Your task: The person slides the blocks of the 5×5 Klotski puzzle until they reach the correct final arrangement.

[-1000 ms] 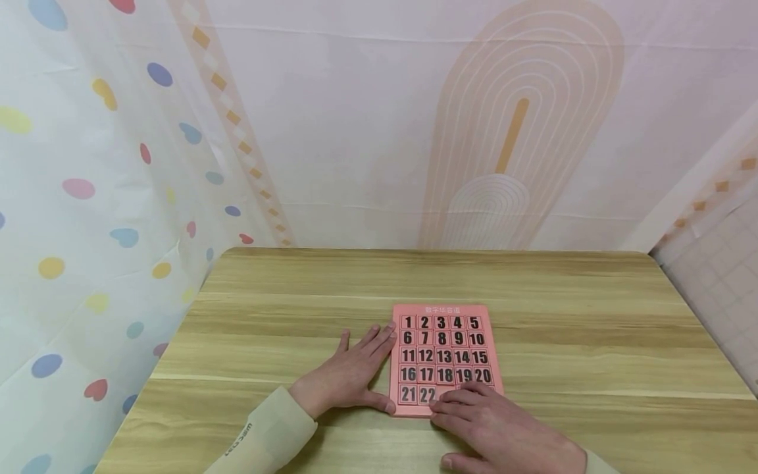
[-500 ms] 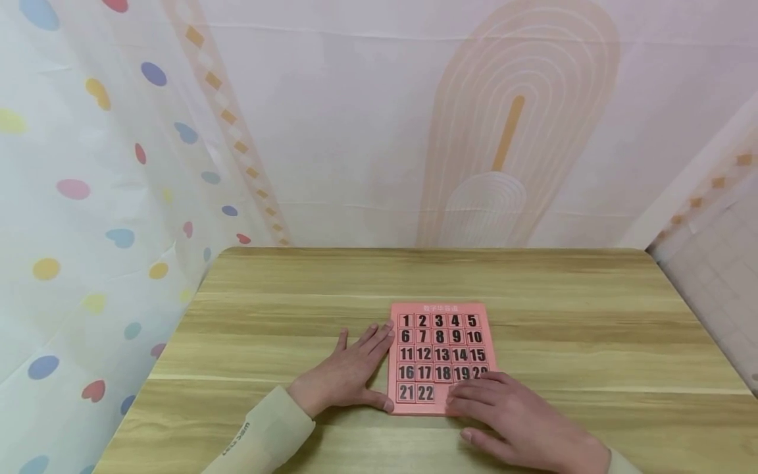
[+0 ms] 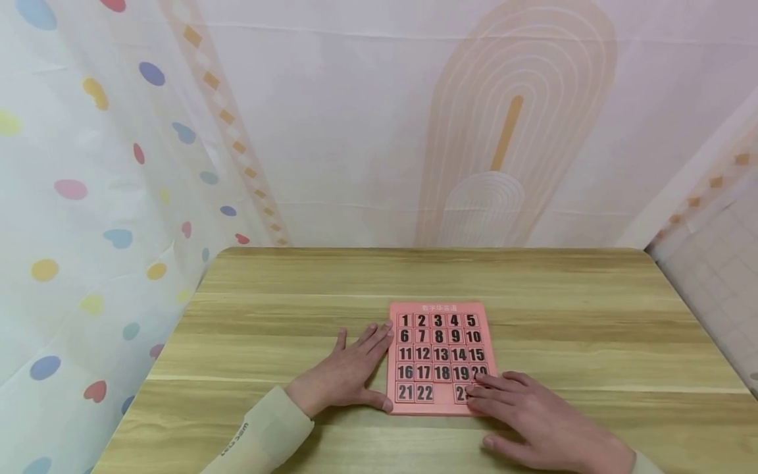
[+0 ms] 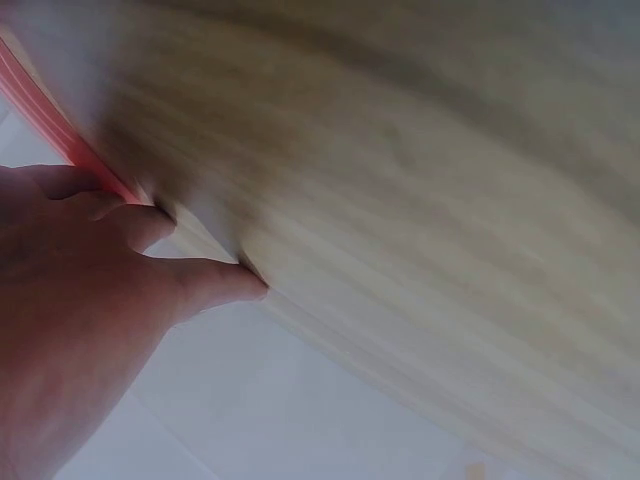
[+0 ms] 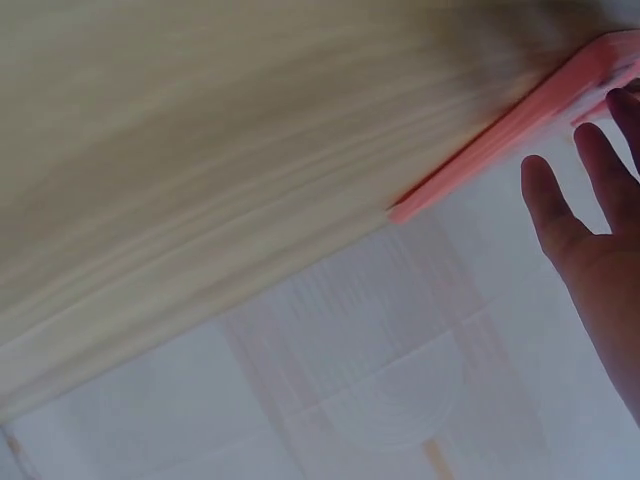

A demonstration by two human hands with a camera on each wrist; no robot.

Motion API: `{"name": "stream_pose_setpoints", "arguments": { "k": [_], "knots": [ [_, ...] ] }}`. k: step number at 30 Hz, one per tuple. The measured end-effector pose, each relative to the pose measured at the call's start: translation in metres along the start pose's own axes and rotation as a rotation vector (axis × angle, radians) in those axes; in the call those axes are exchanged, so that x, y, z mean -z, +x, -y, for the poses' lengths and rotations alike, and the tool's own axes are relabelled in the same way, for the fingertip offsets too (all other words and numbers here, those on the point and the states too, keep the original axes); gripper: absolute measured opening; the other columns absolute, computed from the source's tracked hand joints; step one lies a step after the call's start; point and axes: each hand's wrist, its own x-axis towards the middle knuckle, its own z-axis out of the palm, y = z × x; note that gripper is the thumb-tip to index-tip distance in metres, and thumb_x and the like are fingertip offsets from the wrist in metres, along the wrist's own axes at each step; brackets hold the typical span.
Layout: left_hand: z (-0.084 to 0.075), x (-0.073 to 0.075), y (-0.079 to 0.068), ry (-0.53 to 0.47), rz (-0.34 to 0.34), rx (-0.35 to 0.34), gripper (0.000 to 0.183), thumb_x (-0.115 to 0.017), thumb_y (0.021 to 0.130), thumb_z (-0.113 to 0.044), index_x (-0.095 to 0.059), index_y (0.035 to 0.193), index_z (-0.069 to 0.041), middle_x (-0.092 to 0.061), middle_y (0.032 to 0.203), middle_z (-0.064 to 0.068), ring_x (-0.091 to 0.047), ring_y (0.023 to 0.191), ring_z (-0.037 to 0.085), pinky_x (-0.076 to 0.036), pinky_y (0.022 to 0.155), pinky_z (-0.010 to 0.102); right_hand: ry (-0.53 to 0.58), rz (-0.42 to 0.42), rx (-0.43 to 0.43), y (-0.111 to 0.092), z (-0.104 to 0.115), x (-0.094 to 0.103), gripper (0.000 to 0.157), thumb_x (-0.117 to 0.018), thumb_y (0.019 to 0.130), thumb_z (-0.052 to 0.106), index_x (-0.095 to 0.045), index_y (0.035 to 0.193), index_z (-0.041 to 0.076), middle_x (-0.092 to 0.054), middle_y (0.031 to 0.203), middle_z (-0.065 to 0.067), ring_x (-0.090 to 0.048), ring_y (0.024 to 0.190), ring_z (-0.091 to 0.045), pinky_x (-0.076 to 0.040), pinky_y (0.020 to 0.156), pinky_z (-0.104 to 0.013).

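A pink number sliding puzzle (image 3: 439, 307) lies flat on the table. Its upper rows read 1 to 20, with the 20 partly covered. In the bottom row, tiles 21 (image 3: 405, 393) and 22 (image 3: 424, 393) are followed by a bare slot, then a tile (image 3: 460, 394) starting with 2, its second digit partly hidden. My left hand (image 3: 346, 375) rests with spread fingers against the puzzle's left edge, thumb at the lower left corner. My right hand (image 3: 535, 411) has its fingertips over the lower right corner, hiding the last bottom-row place. The right wrist view shows those fingers extended beside the pink frame (image 5: 480, 150).
The wooden table (image 3: 296, 283) extends on all sides of the puzzle. Behind it hangs a pale patterned cloth (image 3: 355, 131), and a dotted cloth (image 3: 89, 217) hangs at the left.
My right hand has slid to the right along the bottom row, uncovering the bare slot and the tile beside it. The left hand stays at the puzzle's left edge.
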Motion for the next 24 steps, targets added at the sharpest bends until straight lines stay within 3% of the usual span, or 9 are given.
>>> {"name": "stream_pose_setpoints", "arguments": {
  "k": [12,24],
  "knots": [
    [-0.0011,0.0011,-0.0002,0.006,-0.004,-0.005,0.122,-0.075,0.077,-0.071,-0.025,0.163,-0.001,-0.014,0.173,0.013,-0.016,0.157,0.036,-0.015,0.117,0.076,0.025,0.045,-0.053,-0.0085,0.0017,0.0016,0.046,-0.061,0.102,0.051,-0.066,0.14,0.026,-0.062,0.144,0.007,-0.059,0.132,-0.019,-0.048,0.106,-0.049],
    [-0.0006,0.0006,-0.0002,0.013,-0.004,-0.006,0.121,-0.074,0.078,-0.072,-0.025,0.163,-0.002,-0.015,0.172,0.013,-0.017,0.157,0.036,-0.016,0.117,0.076,0.024,0.025,-0.005,-0.0072,0.0029,-0.0001,0.046,-0.063,0.101,0.052,-0.068,0.136,0.023,-0.066,0.138,0.008,-0.061,0.128,-0.016,-0.016,0.114,-0.028]
  ]
}}
